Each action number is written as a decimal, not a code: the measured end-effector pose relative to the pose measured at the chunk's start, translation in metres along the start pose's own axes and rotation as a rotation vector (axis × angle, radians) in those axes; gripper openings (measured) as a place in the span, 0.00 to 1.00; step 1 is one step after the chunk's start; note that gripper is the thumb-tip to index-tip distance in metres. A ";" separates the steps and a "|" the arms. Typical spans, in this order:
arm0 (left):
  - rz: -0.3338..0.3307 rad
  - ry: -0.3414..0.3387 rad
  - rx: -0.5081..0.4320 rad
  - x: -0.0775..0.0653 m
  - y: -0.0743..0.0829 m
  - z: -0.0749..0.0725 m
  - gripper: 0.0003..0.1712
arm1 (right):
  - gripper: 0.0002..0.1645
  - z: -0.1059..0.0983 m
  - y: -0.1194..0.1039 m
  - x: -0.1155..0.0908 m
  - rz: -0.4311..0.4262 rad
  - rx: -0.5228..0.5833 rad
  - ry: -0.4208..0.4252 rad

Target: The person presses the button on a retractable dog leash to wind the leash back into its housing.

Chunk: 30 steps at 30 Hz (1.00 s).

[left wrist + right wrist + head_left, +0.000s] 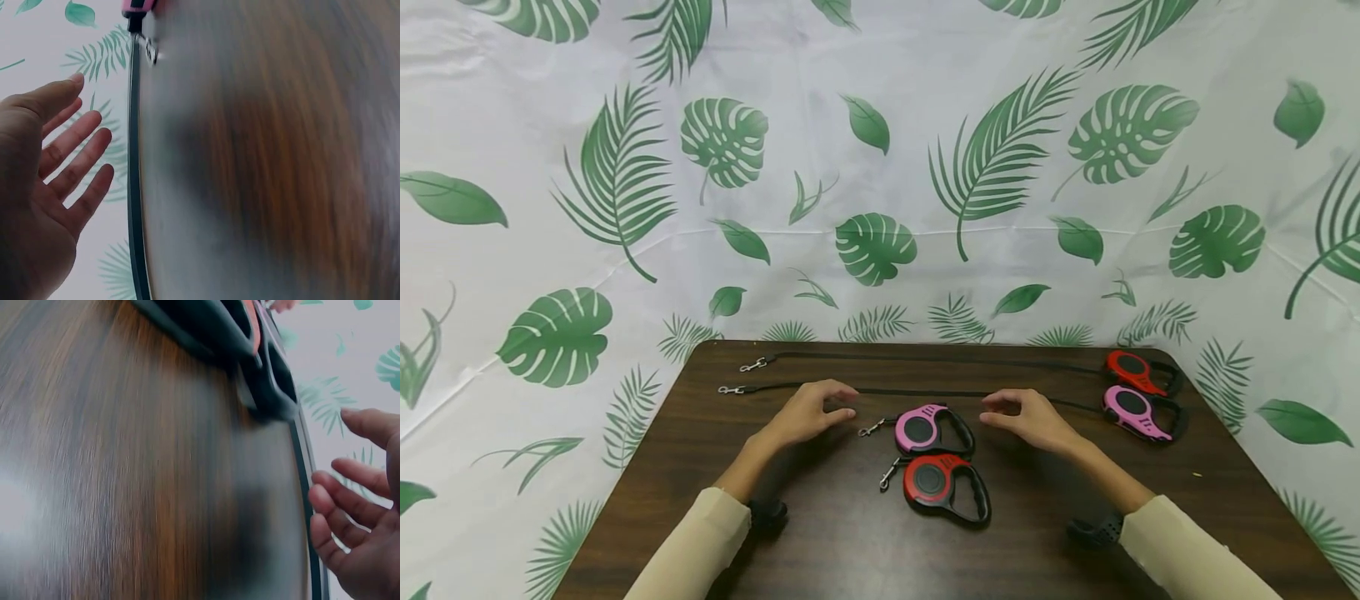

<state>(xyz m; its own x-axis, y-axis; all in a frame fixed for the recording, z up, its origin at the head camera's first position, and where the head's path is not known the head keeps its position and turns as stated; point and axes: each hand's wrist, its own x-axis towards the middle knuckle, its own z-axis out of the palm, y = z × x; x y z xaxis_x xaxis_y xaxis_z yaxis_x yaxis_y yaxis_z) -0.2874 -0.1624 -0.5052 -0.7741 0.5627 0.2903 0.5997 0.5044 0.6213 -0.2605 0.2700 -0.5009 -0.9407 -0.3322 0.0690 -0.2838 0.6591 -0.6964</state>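
Observation:
Between my two hands lie a pink retractable dog leash (pixel 917 429) and, just nearer to me, a red retractable dog leash (pixel 929 480). Each has a black loop handle to the right and a metal clip to the left. My left hand (pixel 808 410) hovers left of the pink leash's clip (pixel 871 428), fingers spread and holding nothing. On the other side my right hand (pixel 1028 419), its fingers loosely bent and free of any object, is beside the pink leash's handle. In the right wrist view, black handles (pixel 269 381) show near that hand.
At the back right lie another red leash (pixel 1138 372) and another pink leash (pixel 1141 413). Their black cords run left across the brown table (pixel 850 542), ending in metal clips (pixel 752 365). Behind the table hangs a white cloth (pixel 805 275) with green leaf prints.

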 end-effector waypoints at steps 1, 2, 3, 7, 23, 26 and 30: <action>0.006 0.011 0.005 -0.002 -0.001 -0.003 0.20 | 0.29 -0.003 0.002 -0.001 -0.011 0.000 -0.004; 0.012 0.021 0.009 -0.004 -0.002 -0.005 0.20 | 0.29 -0.006 0.004 -0.003 -0.019 0.002 -0.008; 0.017 0.030 0.013 -0.005 -0.004 -0.008 0.20 | 0.29 -0.008 0.005 -0.005 -0.029 0.001 -0.009; 0.026 0.047 0.031 -0.014 -0.010 -0.017 0.20 | 0.29 -0.021 0.014 -0.011 -0.059 -0.015 -0.012; 0.023 0.062 0.056 -0.044 -0.034 -0.052 0.24 | 0.21 -0.080 0.047 -0.046 -0.130 -0.066 0.017; 0.003 0.076 0.061 -0.048 -0.041 -0.060 0.24 | 0.22 -0.091 0.052 -0.051 -0.129 -0.113 0.021; -0.034 0.095 0.077 -0.055 -0.052 -0.068 0.25 | 0.23 -0.103 0.061 -0.058 -0.124 -0.148 0.018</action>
<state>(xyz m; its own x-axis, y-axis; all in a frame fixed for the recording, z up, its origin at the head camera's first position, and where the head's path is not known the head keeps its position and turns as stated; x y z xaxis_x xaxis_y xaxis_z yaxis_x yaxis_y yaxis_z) -0.2898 -0.2636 -0.5037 -0.8076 0.4816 0.3404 0.5840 0.5727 0.5753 -0.2426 0.3990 -0.4733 -0.8995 -0.4057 0.1620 -0.4211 0.7064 -0.5690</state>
